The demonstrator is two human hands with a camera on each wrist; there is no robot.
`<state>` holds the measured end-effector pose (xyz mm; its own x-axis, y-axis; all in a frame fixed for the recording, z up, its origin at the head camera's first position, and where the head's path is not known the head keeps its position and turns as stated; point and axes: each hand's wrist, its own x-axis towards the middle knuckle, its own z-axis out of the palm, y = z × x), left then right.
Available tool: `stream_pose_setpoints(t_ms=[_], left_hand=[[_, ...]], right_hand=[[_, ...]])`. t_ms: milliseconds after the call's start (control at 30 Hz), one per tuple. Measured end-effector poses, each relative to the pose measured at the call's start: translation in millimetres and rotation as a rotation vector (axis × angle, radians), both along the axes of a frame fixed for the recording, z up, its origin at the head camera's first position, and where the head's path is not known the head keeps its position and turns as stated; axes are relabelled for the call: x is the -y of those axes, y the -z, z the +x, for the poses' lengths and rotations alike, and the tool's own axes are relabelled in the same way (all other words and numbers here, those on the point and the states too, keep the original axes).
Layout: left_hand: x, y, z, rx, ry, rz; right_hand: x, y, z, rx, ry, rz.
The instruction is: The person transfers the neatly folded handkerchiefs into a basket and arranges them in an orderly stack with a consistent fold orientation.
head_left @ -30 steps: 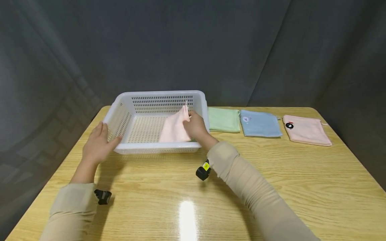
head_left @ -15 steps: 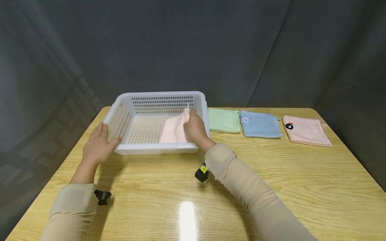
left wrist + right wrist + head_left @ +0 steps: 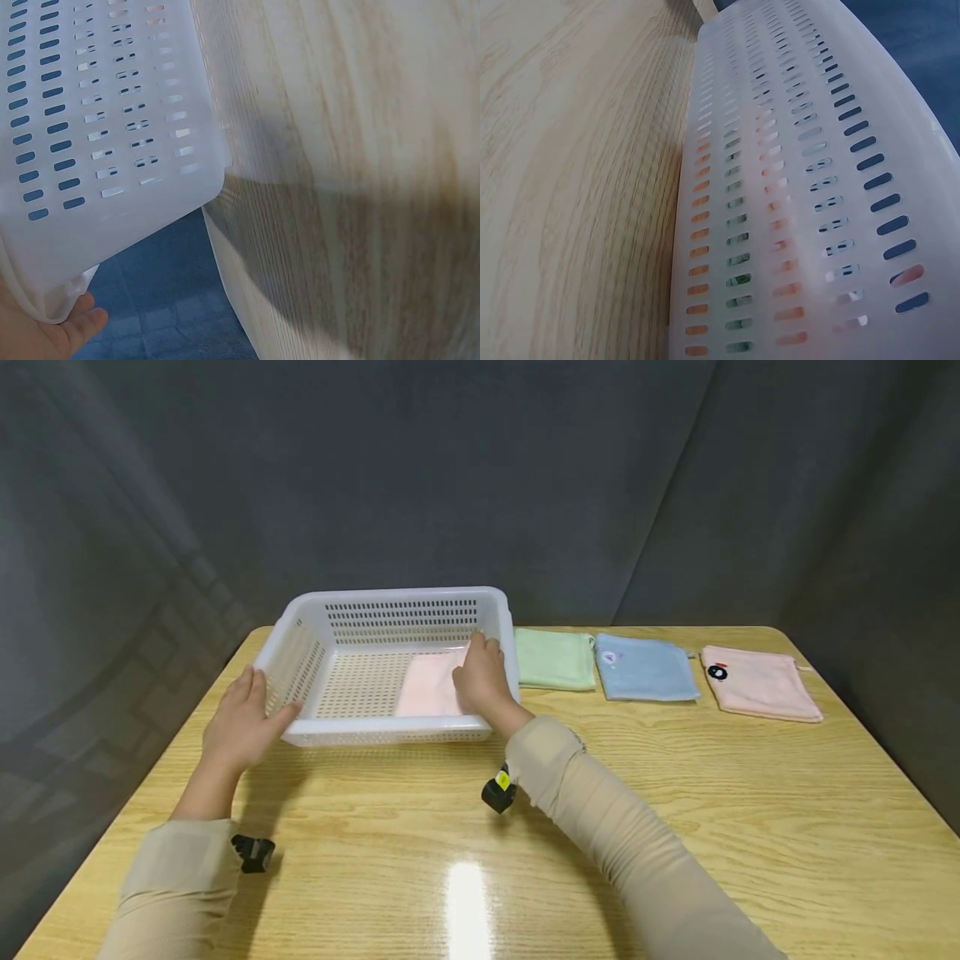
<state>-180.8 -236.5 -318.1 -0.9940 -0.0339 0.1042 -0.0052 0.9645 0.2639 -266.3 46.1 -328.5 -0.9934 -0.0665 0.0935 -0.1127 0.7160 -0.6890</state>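
From my end, head cam has the white perforated rectangular plastic basket (image 3: 382,724) at the back of the light wood-grain table (image 3: 660,810); all pos. below are rel. to it. L hand (image 3: 236,722) is at the basket's near-L corner, thumb over the rim, fingers along the outside: narrow hold, prob. steadying it. R hand (image 3: 483,681) is down inside the basket's R end, on the pale pink folded fabric cloth (image 3: 427,685) lying in there. Its fingers are bent but tips are hidden, so can't tell if they pinch an edge or just press. R wrist cam shows green patches (image 3: 738,280) w/ orange-pink above & below thru the basket's slots, so maybe more fabric under the pink; can't confirm. Just R of the basket is the pale green folded fabric cloth (image 3: 555,660), then the light blue folded fabric cloth w/ round white patch (image 3: 648,670), and farthest R the second pink folded fabric cloth w/ round black motif (image 3: 765,685). Step in hand, my read: settling the pink cloth flat in the basket. Next move calls for easing R fingers off w/o dragging an edge, then lifting clear of the R rim, L hand keeping the basket put.
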Motion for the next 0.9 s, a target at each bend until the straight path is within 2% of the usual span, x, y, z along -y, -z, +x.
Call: stream_pose_setpoints(t_ms=[267, 600, 900], left_hand=[[-0.4, 0.3, 0.6, -0.015, 0.003, 0.002], [-1.5, 1.5, -0.6, -0.020, 0.008, 0.006], [-0.2, 3.6, 0.3, -0.015, -0.002, 0.007]], right_hand=[[-0.9, -2.2, 1.7, -0.036, -0.019, -0.013], [-3.4, 0.0, 0.5, 0.042, -0.052, -0.020], [-0.9, 0.9, -0.5, 0.063, -0.087, -0.019]])
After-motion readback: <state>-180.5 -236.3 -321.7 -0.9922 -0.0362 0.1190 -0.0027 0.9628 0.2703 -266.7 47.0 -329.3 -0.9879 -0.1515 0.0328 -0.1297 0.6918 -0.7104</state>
